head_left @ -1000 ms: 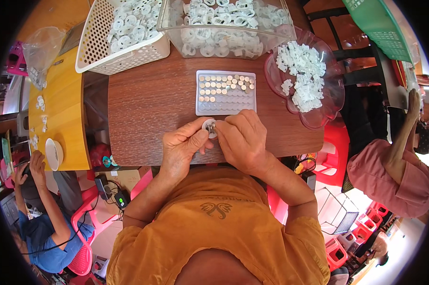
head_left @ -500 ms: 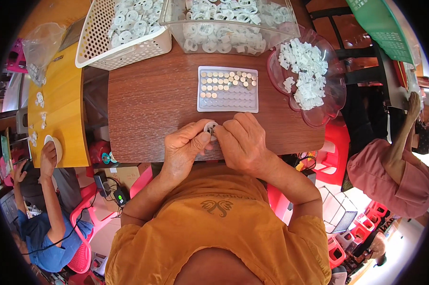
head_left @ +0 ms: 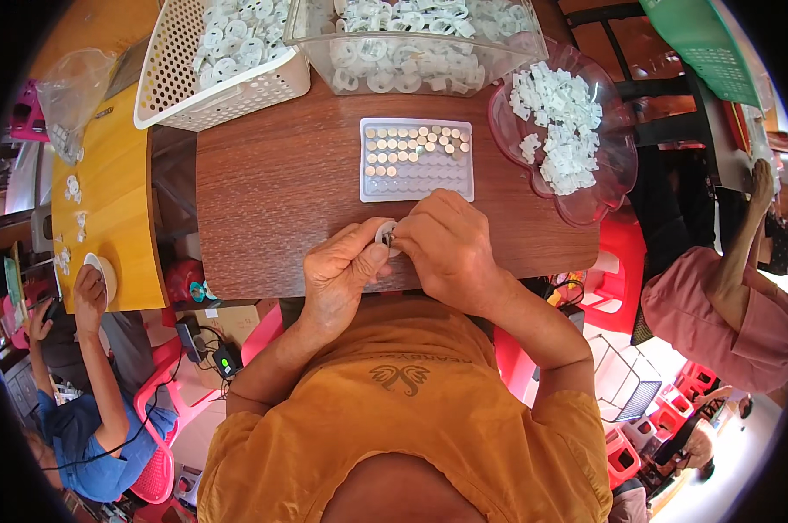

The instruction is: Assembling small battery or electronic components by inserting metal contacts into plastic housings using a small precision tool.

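My left hand (head_left: 346,261) is closed on a small round white plastic part (head_left: 382,231), held between thumb and fingers just over the table's near edge. Against its right side, the fingers of my right hand (head_left: 451,248) are pinched together; whatever they grip is hidden behind them. A dark spot shows in the part's middle. Just beyond my hands lies a white plastic tray (head_left: 429,186) with rows of round, coin-shaped button cells (head_left: 392,146). Cells fill most of its upper rows, while the lower pockets are bare.
At the far side stand a white perforated basket (head_left: 237,112) and a clear plastic bin (head_left: 507,63), both holding white plastic parts. A pink transparent dish (head_left: 622,161) at right carries small white pieces (head_left: 573,131). Co-workers sit left (head_left: 106,436) and right (head_left: 708,314).
My right hand has shifted slightly away from me and turned a little, its fingertips still at the white part. The left hand holds nearly the same place.
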Tool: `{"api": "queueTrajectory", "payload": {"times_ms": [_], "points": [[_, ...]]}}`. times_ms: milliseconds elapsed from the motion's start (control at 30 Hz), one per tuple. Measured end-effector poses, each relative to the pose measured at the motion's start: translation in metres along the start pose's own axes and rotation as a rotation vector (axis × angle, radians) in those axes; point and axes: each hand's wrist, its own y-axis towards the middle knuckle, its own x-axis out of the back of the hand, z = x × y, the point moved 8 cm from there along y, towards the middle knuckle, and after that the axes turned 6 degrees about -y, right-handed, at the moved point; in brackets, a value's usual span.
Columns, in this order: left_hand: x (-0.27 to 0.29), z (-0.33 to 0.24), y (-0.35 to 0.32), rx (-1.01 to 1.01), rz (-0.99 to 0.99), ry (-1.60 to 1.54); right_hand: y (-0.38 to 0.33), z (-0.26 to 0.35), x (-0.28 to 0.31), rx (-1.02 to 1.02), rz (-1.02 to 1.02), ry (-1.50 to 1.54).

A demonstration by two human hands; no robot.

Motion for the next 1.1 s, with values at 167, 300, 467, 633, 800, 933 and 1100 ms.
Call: {"api": "queueTrajectory", "payload": {"times_ms": [167, 300, 467, 633, 800, 933, 1100], "points": [[0.0, -0.007, 0.001, -0.007, -0.035, -0.041, -0.002, -0.005, 0.004, -0.088, -0.097, 0.075], [0.001, -0.002, 0.003, 0.019, -0.029, -0.089, 0.004, 0.006, 0.007, -0.004, -0.077, -0.042], [-0.002, -0.002, 0.002, -0.02, 0.012, -0.036, 0.007, 0.008, 0.0, 0.089, 0.0, -0.047], [-0.001, -0.007, 0.001, -0.041, -0.025, -0.019, 0.001, -0.006, -0.001, -0.103, 0.004, 0.024], [-0.002, -0.008, 0.0, -0.036, -0.019, 0.008, -0.013, -0.032, -0.012, -0.573, 0.091, 0.343], [-0.005, -0.013, 0.002, -0.102, 0.015, 0.059, -0.026, -0.048, -0.031, -0.794, 0.119, 0.713], [-0.008, -0.018, 0.002, -0.169, 0.021, 0.136, -0.027, -0.048, -0.037, -0.863, 0.068, 0.827]]}}
